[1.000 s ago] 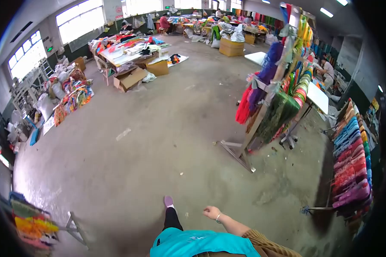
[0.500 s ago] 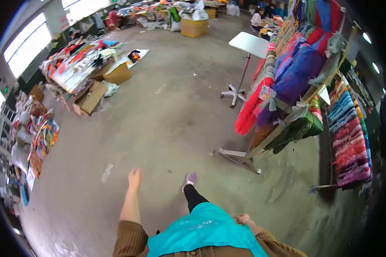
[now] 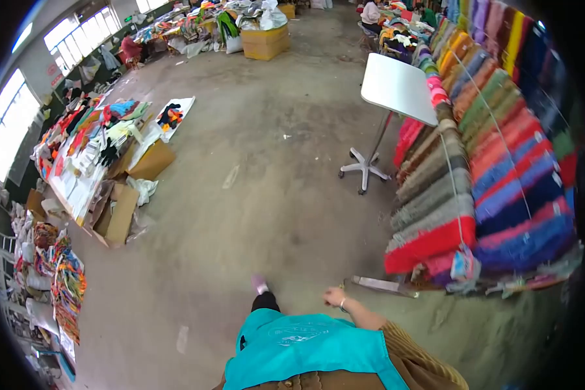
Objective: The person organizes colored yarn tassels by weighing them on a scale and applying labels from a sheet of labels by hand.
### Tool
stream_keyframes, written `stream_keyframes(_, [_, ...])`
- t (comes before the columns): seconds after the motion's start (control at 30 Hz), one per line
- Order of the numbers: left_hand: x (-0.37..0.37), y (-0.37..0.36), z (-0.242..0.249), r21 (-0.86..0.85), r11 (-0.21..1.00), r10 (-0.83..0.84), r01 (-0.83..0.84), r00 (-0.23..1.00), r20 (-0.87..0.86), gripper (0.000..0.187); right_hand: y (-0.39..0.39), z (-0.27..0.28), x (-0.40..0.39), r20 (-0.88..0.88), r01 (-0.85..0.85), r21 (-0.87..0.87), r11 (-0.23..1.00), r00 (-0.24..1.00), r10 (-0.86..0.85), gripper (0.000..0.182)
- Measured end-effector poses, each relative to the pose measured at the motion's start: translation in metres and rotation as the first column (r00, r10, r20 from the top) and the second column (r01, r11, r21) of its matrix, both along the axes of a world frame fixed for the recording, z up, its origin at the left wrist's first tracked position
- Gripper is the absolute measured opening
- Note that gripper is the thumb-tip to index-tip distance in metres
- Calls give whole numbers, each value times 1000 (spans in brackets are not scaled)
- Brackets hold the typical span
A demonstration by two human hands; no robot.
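Note:
My right hand [image 3: 335,297] swings ahead of my body at the lower middle, its fingers loosely curled with nothing visible in them. A bracelet circles that wrist, below a ribbed brown sleeve [image 3: 419,354]. The nearest thing to it is the metal foot [image 3: 385,286] of the yarn rack; a gap of floor seems to lie between them. My left hand is out of view. A turquoise apron [image 3: 305,341] covers my front, and one shoe [image 3: 260,284] shows on the concrete floor.
Hanks of coloured yarn [image 3: 500,162] hang on the rack at right. Beside it stands a white-topped table [image 3: 396,84] on a wheeled base [image 3: 364,170]. Leftward are a garment-covered table [image 3: 78,172], an opened carton [image 3: 118,214] and piled yarn [image 3: 68,286]. People sit farther back.
I have walked forward, and the rack and wheeled table are nearer. My right hand has swung forward; my left hand has dropped out of view. The view has turned somewhat.

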State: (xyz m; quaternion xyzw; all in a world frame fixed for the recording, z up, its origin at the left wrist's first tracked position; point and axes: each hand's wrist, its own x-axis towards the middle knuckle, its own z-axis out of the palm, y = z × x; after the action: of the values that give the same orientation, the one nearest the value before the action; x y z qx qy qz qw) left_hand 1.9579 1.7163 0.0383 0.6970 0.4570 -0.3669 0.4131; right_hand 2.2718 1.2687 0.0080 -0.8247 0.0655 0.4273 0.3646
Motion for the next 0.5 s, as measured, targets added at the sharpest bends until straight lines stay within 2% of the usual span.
stream_keyframes(0.07, [43, 21, -1, 5, 998, 62, -62, 997, -50, 32, 32, 2, 83, 19, 244, 174, 954, 968, -251, 30])
stream_keyframes(0.17, [132, 59, -5, 15, 990, 138, -137, 987, -79, 28, 57, -7, 185, 66, 426, 286, 859, 885, -461, 31])
stream_keyframes(0.2, [169, 77, -5, 19, 988, 156, -155, 985, -70, 27, 63, -8, 208, 61, 436, 283, 854, 880, -470, 31])
stream_keyframes(0.27, [264, 113, -9, 36, 984, 177, -175, 984, -33, 25, 61, -6, 248, 122, 393, -34, 919, 914, -386, 29])
stream_keyframes(0.33, [387, 152, -20, 55, 981, 184, -187, 982, 48, 23, 53, -10, 269, 61, 324, -144, 935, 946, -318, 30])
stream_keyframes(0.4, [550, 192, -39, 86, 979, 165, -186, 965, 204, 22, 36, -59, 275, 218, 241, -248, 938, 957, -189, 38])
stream_keyframes(0.43, [651, 208, -43, 97, 982, 125, -164, 939, 320, 21, 29, -51, 296, 197, -9, -307, 952, 978, 72, 34])
stream_keyframes(0.47, [749, 216, -44, 101, 988, 64, -121, 893, 445, 20, 27, -38, 312, 157, -256, -359, 897, 931, 329, 32])
stream_keyframes(0.5, [845, 225, -54, 61, 997, -11, -39, 748, 664, 15, 32, -21, 327, 47, -271, -386, 882, 949, 312, 35])
